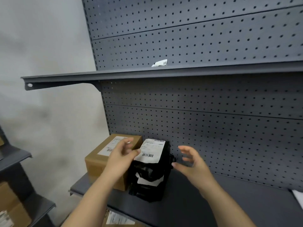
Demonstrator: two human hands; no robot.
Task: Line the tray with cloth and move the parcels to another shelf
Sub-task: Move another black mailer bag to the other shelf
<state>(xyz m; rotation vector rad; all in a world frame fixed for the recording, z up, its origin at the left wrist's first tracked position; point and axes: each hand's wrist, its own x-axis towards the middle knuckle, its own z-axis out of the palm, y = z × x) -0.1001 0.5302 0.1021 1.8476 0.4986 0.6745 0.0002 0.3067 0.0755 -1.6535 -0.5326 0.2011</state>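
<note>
A black plastic-wrapped parcel [150,174] with a white shipping label stands on the grey middle shelf [196,207]. To its left, touching it, sits a brown cardboard box [100,159] that also carries a label. My left hand [122,155] hovers at the black parcel's upper left corner, fingers apart, thumb near the label. At the parcel's right side is my right hand [191,163], spread open and a little apart from it. Neither hand grips anything. No tray or cloth is in view.
The upper shelf [147,73] carries a small white labelled item [159,63] near its back. A dark pegboard panel [213,128] backs the shelves. More cardboard boxes [11,205] sit on a lower left rack, another labelled box [118,220] below, and something white [298,197] at far right.
</note>
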